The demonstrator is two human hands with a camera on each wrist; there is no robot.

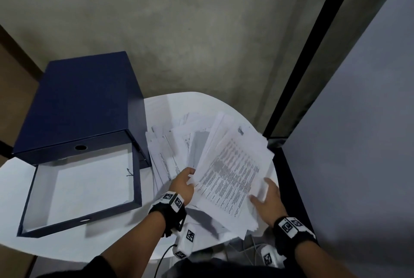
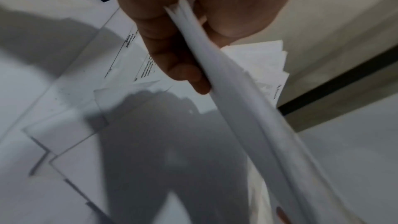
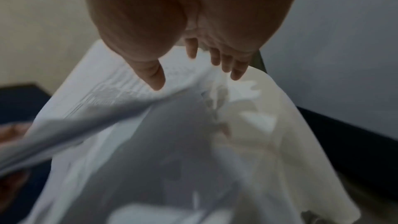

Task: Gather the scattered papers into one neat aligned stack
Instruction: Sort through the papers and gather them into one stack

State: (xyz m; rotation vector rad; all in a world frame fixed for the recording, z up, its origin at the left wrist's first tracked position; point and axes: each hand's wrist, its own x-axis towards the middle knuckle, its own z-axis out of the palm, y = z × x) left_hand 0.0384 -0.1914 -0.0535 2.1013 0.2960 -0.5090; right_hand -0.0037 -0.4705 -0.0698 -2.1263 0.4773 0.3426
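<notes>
A thick, uneven bundle of printed papers (image 1: pixel 233 172) is held tilted above the white round table (image 1: pixel 94 241). My left hand (image 1: pixel 184 182) pinches its left edge between thumb and fingers, seen close in the left wrist view as my left hand (image 2: pixel 172 54) on the bundle (image 2: pixel 237 108). My right hand (image 1: pixel 265 199) lies with straight fingers on the bundle's lower right corner, thumb on the top sheet. The right wrist view shows that right hand (image 3: pixel 191 48) spread over the blurred bundle (image 3: pixel 120 81). More scattered papers (image 1: pixel 170 143) lie overlapped on the table beneath.
A dark blue box file (image 1: pixel 83 102) stands at the table's left, with its open blue-rimmed lid (image 1: pixel 136 179) lying in front. A grey partition (image 1: pixel 358 143) with a black frame borders the right side. Cables and white devices (image 1: pixel 186 241) hang near the table's front edge.
</notes>
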